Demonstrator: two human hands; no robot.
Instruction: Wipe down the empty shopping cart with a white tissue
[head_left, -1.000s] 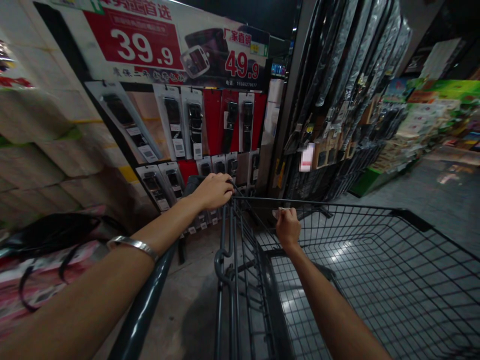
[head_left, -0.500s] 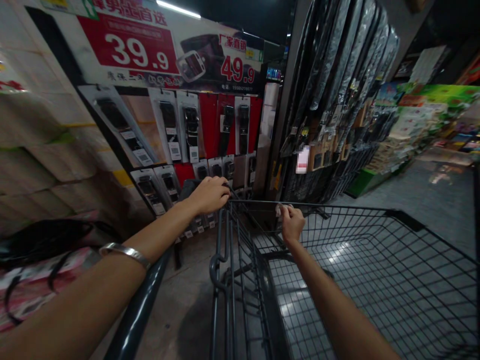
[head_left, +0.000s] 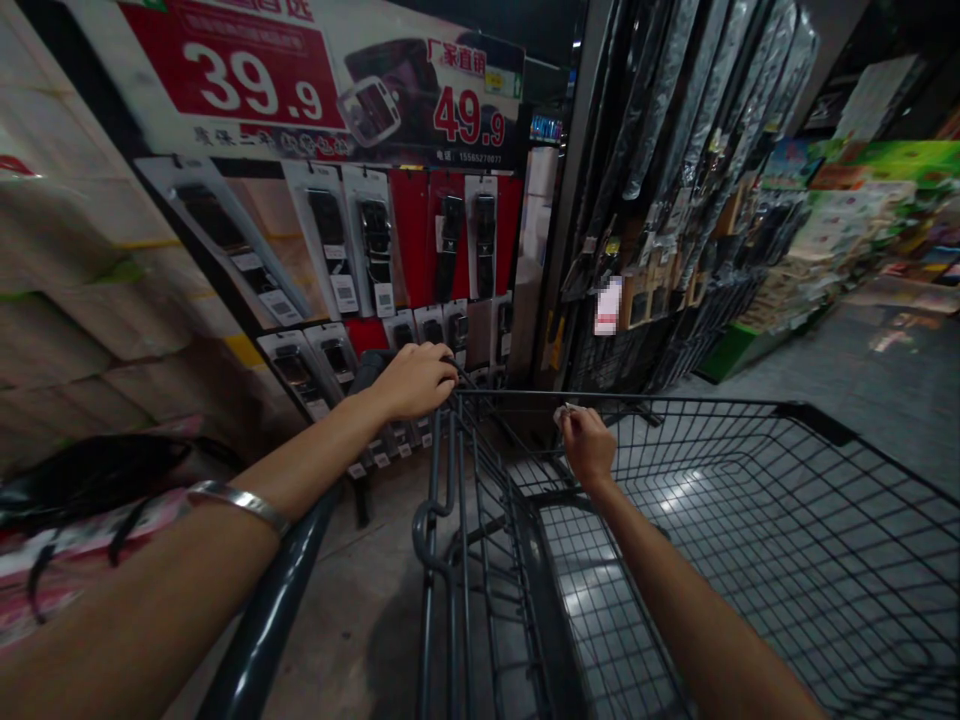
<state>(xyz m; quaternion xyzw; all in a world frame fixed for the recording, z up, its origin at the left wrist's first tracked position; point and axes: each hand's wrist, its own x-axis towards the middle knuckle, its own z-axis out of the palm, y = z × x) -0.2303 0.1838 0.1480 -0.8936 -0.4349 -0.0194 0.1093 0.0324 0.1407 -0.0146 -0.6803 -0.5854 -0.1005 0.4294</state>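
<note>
A dark metal wire shopping cart (head_left: 780, 455) fills the right and the front, its basket wall and mesh floor plainly visible. At the cart's near corner, by the end of its thick dark handle (head_left: 274, 590), my left hand (head_left: 416, 380) is closed over the frame with the knuckles up. A silver bracelet (head_left: 240, 505) circles the left wrist. My right hand (head_left: 591, 445) is over the basket, close to the far top rim. Its thumb and fingers pinch a small crumpled whitish scrap (head_left: 562, 412), like tissue; the fingers hide most of it.
Beyond the cart, packaged belts (head_left: 376, 235) hang on a rack under a price sign (head_left: 262, 85). More belts in plastic (head_left: 679, 110) hang to the right. Stacked wrapped packs (head_left: 82, 330) stand on the left, above a pink and black bag (head_left: 97, 540). Tiled floor runs back right.
The belt rack and cart rim sit slightly higher in view. My left hand keeps its hold on the cart; my right hand has dropped slightly relative to the rim, still pinching the scrap.
</note>
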